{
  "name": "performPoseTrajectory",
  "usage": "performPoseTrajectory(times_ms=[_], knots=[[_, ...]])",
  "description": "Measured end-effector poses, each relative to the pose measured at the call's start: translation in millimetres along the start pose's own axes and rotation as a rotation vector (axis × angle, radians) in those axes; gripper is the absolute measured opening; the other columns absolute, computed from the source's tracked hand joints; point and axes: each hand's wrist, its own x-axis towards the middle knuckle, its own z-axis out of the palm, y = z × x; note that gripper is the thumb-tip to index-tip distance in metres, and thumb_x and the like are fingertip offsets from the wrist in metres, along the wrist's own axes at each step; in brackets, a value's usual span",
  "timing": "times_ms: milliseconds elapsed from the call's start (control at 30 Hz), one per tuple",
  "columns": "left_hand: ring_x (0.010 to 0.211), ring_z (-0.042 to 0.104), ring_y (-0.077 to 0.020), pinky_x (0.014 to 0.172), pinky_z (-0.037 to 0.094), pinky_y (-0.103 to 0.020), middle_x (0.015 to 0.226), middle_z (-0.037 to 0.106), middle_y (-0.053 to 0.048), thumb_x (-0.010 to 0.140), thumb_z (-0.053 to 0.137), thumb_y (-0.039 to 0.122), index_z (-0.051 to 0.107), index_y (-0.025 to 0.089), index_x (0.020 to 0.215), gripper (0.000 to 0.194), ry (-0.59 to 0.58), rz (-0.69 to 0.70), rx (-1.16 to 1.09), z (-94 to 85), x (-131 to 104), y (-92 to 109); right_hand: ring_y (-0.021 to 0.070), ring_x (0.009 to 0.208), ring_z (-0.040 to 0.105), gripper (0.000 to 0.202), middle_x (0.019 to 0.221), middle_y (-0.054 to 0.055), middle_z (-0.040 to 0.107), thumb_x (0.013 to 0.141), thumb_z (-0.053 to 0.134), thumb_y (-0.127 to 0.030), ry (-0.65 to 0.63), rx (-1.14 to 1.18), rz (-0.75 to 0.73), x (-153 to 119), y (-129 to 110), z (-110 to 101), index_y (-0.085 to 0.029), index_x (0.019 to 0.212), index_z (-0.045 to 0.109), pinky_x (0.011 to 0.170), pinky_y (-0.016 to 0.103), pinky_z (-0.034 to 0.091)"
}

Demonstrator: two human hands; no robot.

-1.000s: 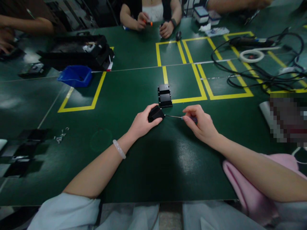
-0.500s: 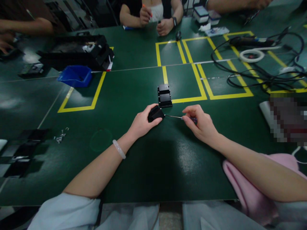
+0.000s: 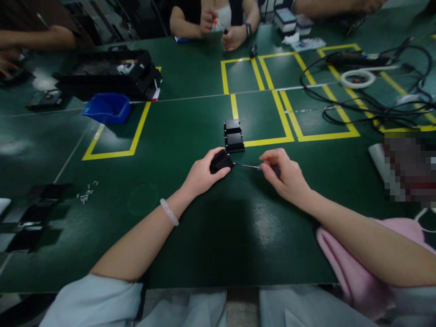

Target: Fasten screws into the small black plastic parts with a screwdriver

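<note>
A small black box-shaped part (image 3: 221, 161) lies on the green table, with my left hand (image 3: 204, 173) closed around its left and near sides. In my right hand (image 3: 284, 175) is a screwdriver (image 3: 250, 166), gripped by its handle. Its thin shaft points left, and the tip meets a small screw on the right edge of the black part. Just beyond stand two similar black parts (image 3: 234, 138) in a row, with small bright screws along their sides.
Loose screws (image 3: 86, 193) and several black parts (image 3: 34, 215) lie at the left. A blue bin (image 3: 108, 109) stands near black trays (image 3: 105, 75). Cables (image 3: 371, 102) coil at the far right, above a pink cloth (image 3: 357, 259). Across the table, a co-worker's hands (image 3: 233, 38) hold small items.
My hands, the black part and the screwdriver stay almost in place. Across the table, the co-worker's hands have shifted slightly.
</note>
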Motion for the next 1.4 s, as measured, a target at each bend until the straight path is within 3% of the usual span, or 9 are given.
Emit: performPoseTrajectory(times_ms=[333,533,733,933,1167,1400], knots=[[0.107,0.068,-0.0288,0.089,0.054,-0.039,0.124,0.068,-0.009,0.087,0.064,0.052,0.048,0.022,0.144,0.066,-0.013,-0.008,0.012,-0.5,-1.7,2.8,0.0119,0.058,0.06,0.009,0.07,-0.004,0.058,0.096,0.053,-0.026,-0.017,-0.021,-0.001,1.1,-2.6,-2.7,-0.022,0.103,0.051,0.058,0.024,0.045],[0.106,0.069,-0.0283,0.09,0.054,-0.038,0.122,0.069,-0.009,0.087,0.064,0.051,0.048,0.022,0.144,0.066,-0.013,-0.011,0.015,-0.3,-3.0,4.9,0.0114,0.057,0.059,0.014,0.069,-0.005,0.057,0.091,0.055,-0.018,-0.028,-0.032,-0.012,1.0,-4.1,-2.9,-0.021,0.103,0.05,0.058,0.023,0.046],[0.104,0.069,-0.0278,0.086,0.054,-0.037,0.121,0.069,-0.008,0.087,0.064,0.053,0.048,0.022,0.144,0.066,-0.014,-0.013,0.021,-0.1,-4.0,4.9,0.0112,0.056,0.058,0.01,0.067,-0.005,0.056,0.096,0.054,-0.027,-0.04,-0.015,0.0,0.7,-2.5,-2.6,-0.022,0.104,0.05,0.057,0.023,0.044],[0.105,0.068,-0.0289,0.088,0.054,-0.04,0.122,0.069,-0.009,0.087,0.064,0.052,0.048,0.022,0.144,0.066,-0.015,-0.016,0.018,0.0,-3.4,4.0,0.0123,0.058,0.06,0.015,0.069,-0.004,0.059,0.091,0.056,-0.02,-0.038,-0.037,0.003,0.2,-2.4,-1.3,-0.022,0.104,0.05,0.059,0.024,0.046],[0.106,0.068,-0.0286,0.088,0.054,-0.04,0.123,0.068,-0.009,0.088,0.063,0.053,0.048,0.022,0.144,0.066,-0.023,-0.016,0.012,-0.3,-2.6,3.7,0.0113,0.056,0.057,0.01,0.067,-0.005,0.056,0.095,0.054,-0.026,-0.039,-0.017,0.016,0.4,-1.6,-2.1,-0.022,0.104,0.051,0.057,0.024,0.044],[0.106,0.068,-0.0283,0.088,0.054,-0.04,0.123,0.068,-0.009,0.088,0.063,0.053,0.047,0.023,0.144,0.066,-0.019,-0.013,0.011,-0.3,-3.1,2.6,0.0128,0.06,0.061,0.014,0.07,-0.004,0.059,0.09,0.056,-0.022,-0.029,-0.039,0.011,0.9,-2.5,-2.0,-0.022,0.103,0.05,0.06,0.025,0.046]])
